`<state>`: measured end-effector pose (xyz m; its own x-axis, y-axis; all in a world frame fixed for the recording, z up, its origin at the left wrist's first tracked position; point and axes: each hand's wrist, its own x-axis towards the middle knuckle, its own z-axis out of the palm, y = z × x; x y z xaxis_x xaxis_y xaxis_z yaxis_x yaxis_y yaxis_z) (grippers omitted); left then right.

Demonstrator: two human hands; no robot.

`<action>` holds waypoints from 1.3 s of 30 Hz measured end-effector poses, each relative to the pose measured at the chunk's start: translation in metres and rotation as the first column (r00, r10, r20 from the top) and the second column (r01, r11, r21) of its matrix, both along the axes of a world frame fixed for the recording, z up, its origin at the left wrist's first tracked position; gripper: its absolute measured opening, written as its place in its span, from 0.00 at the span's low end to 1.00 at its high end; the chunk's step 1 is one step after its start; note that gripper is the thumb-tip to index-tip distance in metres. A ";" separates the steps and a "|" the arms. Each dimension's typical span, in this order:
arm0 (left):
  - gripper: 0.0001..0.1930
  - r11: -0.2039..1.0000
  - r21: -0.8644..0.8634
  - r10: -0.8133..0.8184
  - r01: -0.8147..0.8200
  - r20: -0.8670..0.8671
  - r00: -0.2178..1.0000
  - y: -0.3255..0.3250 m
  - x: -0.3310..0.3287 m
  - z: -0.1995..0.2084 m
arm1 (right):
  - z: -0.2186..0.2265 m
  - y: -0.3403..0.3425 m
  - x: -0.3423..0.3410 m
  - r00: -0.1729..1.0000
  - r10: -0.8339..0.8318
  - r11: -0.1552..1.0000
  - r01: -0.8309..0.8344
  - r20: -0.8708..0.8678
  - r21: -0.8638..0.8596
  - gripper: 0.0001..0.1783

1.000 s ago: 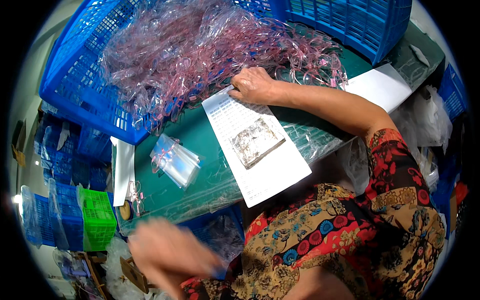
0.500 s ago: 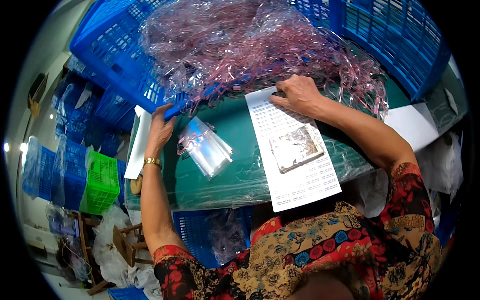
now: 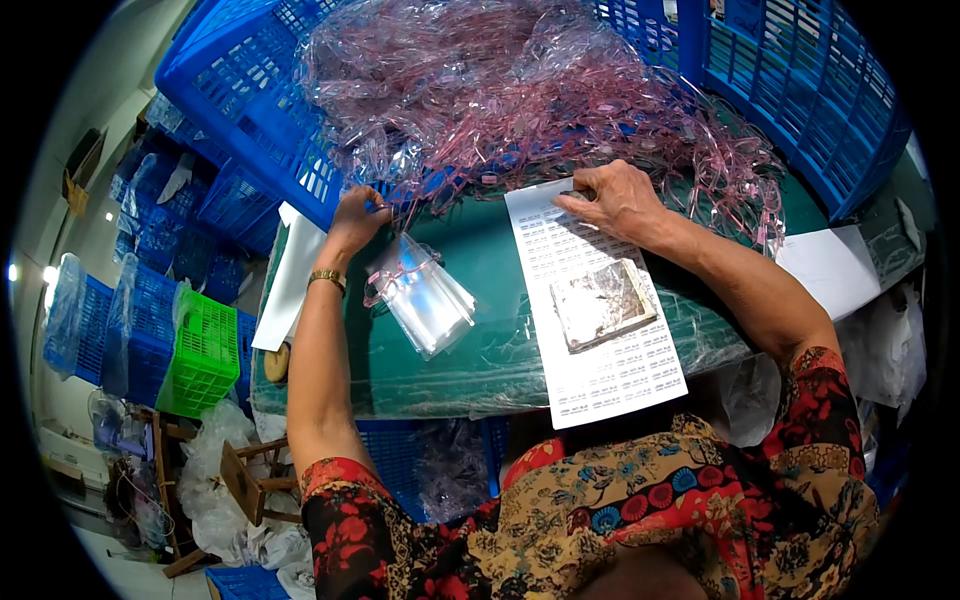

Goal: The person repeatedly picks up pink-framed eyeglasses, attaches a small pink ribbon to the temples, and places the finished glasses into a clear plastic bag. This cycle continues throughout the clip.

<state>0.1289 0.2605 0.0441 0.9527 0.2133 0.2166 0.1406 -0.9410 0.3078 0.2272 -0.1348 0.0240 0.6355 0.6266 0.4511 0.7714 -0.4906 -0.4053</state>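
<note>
My left hand (image 3: 357,220), a gold-coloured band on its wrist, is beside the blue crate's lower rim. Its thumb and fingertips come together by the edge of the pink strands; what lies between them is too small to tell. Below it a small stack of clear plastic sleeves (image 3: 425,305), with a pink tie across it, rests on the green table. My right hand (image 3: 618,203) is at the top of a white sheet of printed labels (image 3: 600,385), thumb and fingers pinched there; I cannot make out what they hold. A worn, shiny square block (image 3: 603,305) lies on the sheet.
A heap of clear bags with pink ties (image 3: 500,90) spills from a blue crate (image 3: 250,120) onto the green table (image 3: 480,375). Another blue crate (image 3: 800,100) stands at the right. White paper (image 3: 830,265) lies at the right edge. A green crate (image 3: 205,355) stands at the left.
My left hand has moved off the crate's rim to the right, toward the pink strands, and its fingers have curled in. My right hand stays at the top of the label sheet.
</note>
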 end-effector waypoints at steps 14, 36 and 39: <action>0.18 0.116 -0.981 -0.018 0.156 0.155 0.988 -0.136 -0.098 0.031 | 0.028 0.003 -0.040 0.815 0.351 0.929 -0.242 -0.462 0.280 0.24; 0.19 -0.104 -0.995 -0.215 -0.012 0.011 0.977 -0.226 -0.120 -0.034 | 0.015 -0.020 -0.107 0.909 0.345 0.930 -0.364 -0.233 -0.043 0.21; 0.19 -0.092 -0.996 -0.223 -0.021 0.000 0.975 -0.225 -0.121 -0.034 | 0.015 -0.020 -0.108 0.921 0.324 0.937 -0.344 -0.217 -0.064 0.21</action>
